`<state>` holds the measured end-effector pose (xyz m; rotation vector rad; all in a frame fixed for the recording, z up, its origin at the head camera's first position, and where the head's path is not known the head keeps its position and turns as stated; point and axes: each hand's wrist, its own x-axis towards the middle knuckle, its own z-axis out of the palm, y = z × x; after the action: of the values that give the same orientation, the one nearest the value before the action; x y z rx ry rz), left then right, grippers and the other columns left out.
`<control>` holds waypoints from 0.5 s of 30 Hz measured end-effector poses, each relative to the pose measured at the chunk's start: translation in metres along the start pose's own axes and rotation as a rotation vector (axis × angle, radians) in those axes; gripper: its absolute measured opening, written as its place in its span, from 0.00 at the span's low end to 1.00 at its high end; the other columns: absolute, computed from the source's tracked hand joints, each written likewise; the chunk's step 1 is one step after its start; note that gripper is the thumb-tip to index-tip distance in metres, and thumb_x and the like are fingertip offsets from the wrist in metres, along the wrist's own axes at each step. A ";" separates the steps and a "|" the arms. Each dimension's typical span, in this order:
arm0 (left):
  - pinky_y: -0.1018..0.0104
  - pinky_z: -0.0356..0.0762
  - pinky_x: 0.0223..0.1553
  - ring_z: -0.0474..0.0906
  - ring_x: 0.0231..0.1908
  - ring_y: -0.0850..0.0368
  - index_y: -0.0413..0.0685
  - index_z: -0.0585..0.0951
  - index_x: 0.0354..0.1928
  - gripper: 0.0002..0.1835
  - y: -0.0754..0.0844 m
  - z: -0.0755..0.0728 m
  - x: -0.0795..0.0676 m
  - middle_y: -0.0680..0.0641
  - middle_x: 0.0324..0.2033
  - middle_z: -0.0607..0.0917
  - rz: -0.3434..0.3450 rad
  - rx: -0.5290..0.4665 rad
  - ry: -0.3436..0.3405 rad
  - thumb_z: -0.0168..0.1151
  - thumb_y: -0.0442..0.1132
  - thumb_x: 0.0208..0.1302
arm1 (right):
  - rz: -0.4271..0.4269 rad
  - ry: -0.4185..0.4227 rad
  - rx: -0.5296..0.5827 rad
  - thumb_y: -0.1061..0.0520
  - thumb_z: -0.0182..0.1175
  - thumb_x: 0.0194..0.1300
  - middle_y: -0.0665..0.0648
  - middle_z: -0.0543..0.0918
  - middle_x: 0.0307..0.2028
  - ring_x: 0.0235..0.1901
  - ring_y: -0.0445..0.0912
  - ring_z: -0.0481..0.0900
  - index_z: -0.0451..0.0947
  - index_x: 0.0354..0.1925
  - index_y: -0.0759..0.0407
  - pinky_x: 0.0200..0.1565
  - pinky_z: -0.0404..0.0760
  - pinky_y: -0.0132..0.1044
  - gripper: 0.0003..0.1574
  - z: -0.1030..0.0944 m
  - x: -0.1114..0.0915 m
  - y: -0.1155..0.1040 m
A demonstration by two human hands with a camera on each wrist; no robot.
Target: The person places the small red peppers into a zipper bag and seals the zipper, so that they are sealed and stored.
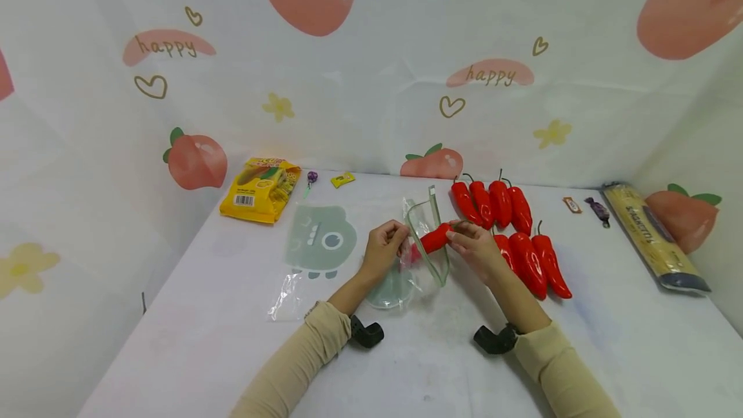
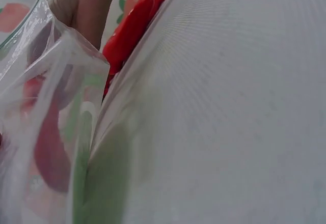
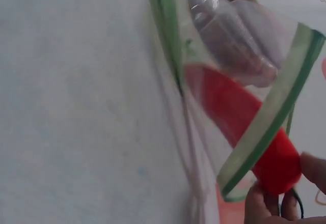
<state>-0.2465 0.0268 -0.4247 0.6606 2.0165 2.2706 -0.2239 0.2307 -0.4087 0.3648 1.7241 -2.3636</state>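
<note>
My right hand (image 1: 475, 247) pinches a red chili pepper (image 1: 436, 238) by its stem end, fingers closed around just that part. The pepper reaches through the mouth of a clear green-rimmed bag (image 3: 264, 113), its tip inside, its stem end outside. My left hand (image 1: 383, 249) grips the bag's side near the mouth, fingers curled on the film. I judge the limp film the main risk: if my left fingers slacken, the rim could fold against the pepper and snag it. The pepper looks smooth and I have only one end, so a hard push might twist it out of my pinch. My right forearm passes close by the front row of peppers (image 1: 528, 266), so a careless sideways swing could knock them. The back row (image 1: 499, 202) lies near the tabletop's far edge, against the printed backdrop (image 1: 360, 121), leaving little room that way. To my left, a flat dinosaur-print bag (image 1: 320, 237) lies where a sliding hand might drag it. The bare tabletop (image 1: 429, 373) between my forearms and towards me gives the easiest room.
</note>
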 end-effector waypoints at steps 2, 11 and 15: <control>0.78 0.68 0.20 0.66 0.16 0.65 0.23 0.74 0.32 0.11 0.000 0.000 0.000 0.39 0.17 0.72 -0.001 0.000 0.013 0.51 0.30 0.65 | -0.027 -0.072 -0.102 0.59 0.53 0.66 0.43 0.77 0.40 0.44 0.37 0.74 0.61 0.58 0.61 0.48 0.76 0.25 0.23 -0.001 0.001 0.005; 0.78 0.68 0.21 0.68 0.17 0.64 0.24 0.74 0.33 0.13 0.004 -0.001 0.000 0.28 0.20 0.71 0.000 -0.022 0.024 0.50 0.33 0.67 | -0.146 -0.194 -0.769 0.54 0.61 0.59 0.55 0.84 0.39 0.35 0.43 0.75 0.78 0.47 0.64 0.38 0.78 0.30 0.19 0.006 0.003 0.021; 0.77 0.69 0.21 0.69 0.17 0.64 0.24 0.74 0.33 0.12 0.005 -0.001 -0.001 0.28 0.21 0.72 0.006 -0.019 0.012 0.50 0.32 0.66 | -0.233 -0.231 -0.912 0.57 0.61 0.59 0.63 0.83 0.42 0.38 0.49 0.77 0.79 0.46 0.65 0.39 0.81 0.36 0.18 0.008 -0.001 0.020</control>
<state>-0.2446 0.0247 -0.4206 0.6539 1.9985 2.2992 -0.2171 0.2173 -0.4244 -0.2555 2.5439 -1.3940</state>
